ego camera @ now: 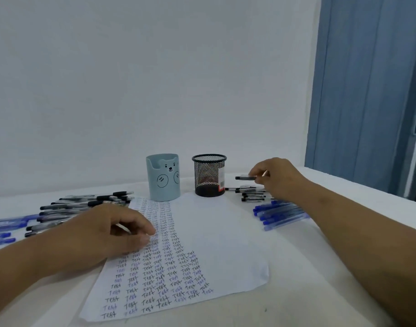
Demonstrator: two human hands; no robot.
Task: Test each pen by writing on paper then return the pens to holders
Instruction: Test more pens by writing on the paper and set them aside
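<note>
A white sheet of paper point(221, 244) covered in columns of the word "Test" lies in the middle of the table. My left hand point(112, 232) rests on its left edge with fingers loosely curled, holding nothing. My right hand point(276, 178) pinches a black-capped pen point(246, 177) and holds it level above a small pile of black pens point(250, 193), just right of the black mesh holder point(209, 175). The pale blue bear holder point(163, 178) stands to the left of the mesh one. Both holders look empty of pens.
Many black pens point(84, 206) lie in a pile at the left, with blue pens point(4, 228) at the far left edge. More blue pens point(280, 214) lie at the right under my right forearm. A blue folding door point(367, 90) stands at the right.
</note>
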